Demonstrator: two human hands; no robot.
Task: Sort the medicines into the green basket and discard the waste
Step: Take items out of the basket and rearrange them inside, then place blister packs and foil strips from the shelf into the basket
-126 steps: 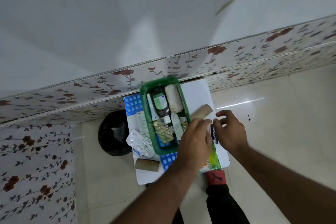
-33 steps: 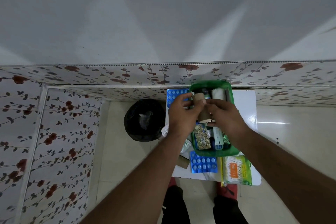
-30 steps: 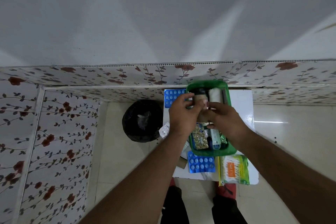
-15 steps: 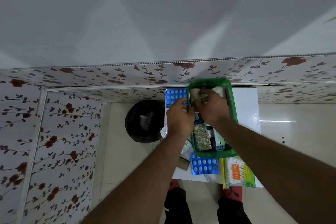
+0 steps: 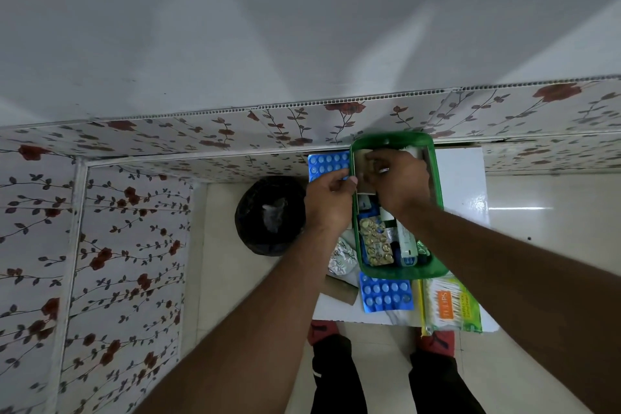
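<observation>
The green basket [image 5: 438, 212] stands on a small white table [image 5: 462, 178] against the flowered wall. It holds a gold blister strip [image 5: 374, 242], a white tube [image 5: 408, 242] and other medicines. Both my hands are at its far end. My right hand [image 5: 400, 181] grips a beige roll [image 5: 362, 175] from above, inside the basket's far left corner. My left hand [image 5: 331, 202] pinches the roll's left side at the basket's rim. Outside the basket lie two blue blister packs [image 5: 327, 163] [image 5: 386, 292], a silver blister strip [image 5: 341, 257] and a brown cardboard tube [image 5: 341, 292].
A black bin [image 5: 268, 215] stands on the floor just left of the table. A green pack of cotton buds [image 5: 450, 307] lies at the table's near right corner. My legs and red shoes are below the table's near edge.
Both hands have carried the beige roll from over the basket's middle to its far end and lowered it into the far left corner. The bottle and white roll there are now covered.
</observation>
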